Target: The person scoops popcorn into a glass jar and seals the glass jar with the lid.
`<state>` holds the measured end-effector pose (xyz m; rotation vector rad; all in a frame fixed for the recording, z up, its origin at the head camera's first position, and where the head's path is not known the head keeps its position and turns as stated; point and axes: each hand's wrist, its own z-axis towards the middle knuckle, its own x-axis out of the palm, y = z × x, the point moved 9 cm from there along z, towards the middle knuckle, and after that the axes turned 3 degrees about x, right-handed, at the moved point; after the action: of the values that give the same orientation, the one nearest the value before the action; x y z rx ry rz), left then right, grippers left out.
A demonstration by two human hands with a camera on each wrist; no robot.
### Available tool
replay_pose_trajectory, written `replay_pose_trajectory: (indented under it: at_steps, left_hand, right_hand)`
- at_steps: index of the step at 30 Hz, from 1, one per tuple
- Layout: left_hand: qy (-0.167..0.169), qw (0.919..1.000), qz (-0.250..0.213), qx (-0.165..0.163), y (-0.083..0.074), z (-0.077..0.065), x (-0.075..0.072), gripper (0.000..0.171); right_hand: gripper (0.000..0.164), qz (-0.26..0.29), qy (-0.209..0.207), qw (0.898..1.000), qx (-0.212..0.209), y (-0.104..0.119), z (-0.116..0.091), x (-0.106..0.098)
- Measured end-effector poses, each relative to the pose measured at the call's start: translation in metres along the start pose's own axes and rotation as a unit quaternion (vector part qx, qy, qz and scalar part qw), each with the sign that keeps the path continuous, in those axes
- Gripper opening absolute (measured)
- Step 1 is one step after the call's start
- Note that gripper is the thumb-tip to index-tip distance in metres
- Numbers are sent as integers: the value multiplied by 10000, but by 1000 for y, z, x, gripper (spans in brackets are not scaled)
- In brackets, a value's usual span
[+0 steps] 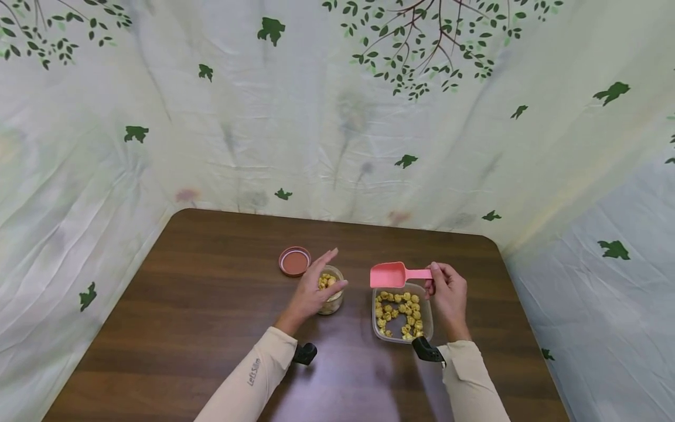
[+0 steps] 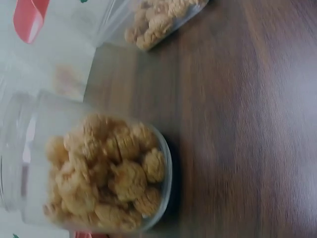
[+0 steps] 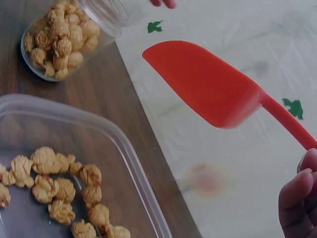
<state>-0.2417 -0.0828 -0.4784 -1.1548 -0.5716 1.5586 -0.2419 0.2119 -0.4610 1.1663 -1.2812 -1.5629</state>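
My right hand pinches the handle of a pinkish-red scoop, held above the far side of a clear plastic container. Caramel popcorn lies in that container, with part of its floor showing. No popcorn shows in the scoop. To the left, my left hand is beside a clear jar, fingers extended and thumb spread apart. Popcorn fills much of the jar, as the left wrist view shows. In the right wrist view, left fingertips appear apart from the jar's mouth.
A reddish-brown lid lies on the wooden table, behind and left of the jar. Beyond the table's far edge hangs a pale cloth printed with leaves and branches. Similar cloth lines both sides.
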Motion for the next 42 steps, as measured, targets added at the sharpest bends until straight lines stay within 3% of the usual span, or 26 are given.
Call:
replay_pose_trajectory:
  at_steps: [8, 17, 22, 28, 37, 42]
  left_hand:
    - [126, 9990, -5, 422, -15, 3, 19, 65]
    - [531, 9974, -141, 474, -25, 2, 44, 70]
    - [719, 9959, -236, 500, -29, -1, 56, 74]
    - [869, 9950, -325, 366, -27, -6, 68, 77]
    - [1056, 9938, -356, -13, -16, -13, 82, 80]
    - [1131, 9925, -394, -237, -6, -18, 91, 84]
  right_hand:
    - [26, -108, -100, 9996, 229, -7, -2, -14]
    - [27, -252, -294, 9990, 220, -20, 1, -33]
    - [24, -492, -294, 9983, 141, -5, -9, -38]
    - [27, -857, -220, 9960, 154, 2, -18, -42]
    - [28, -1087, -321, 9930, 339, -39, -6, -56]
    - [31, -1371, -304, 9899, 168, -47, -6, -60]
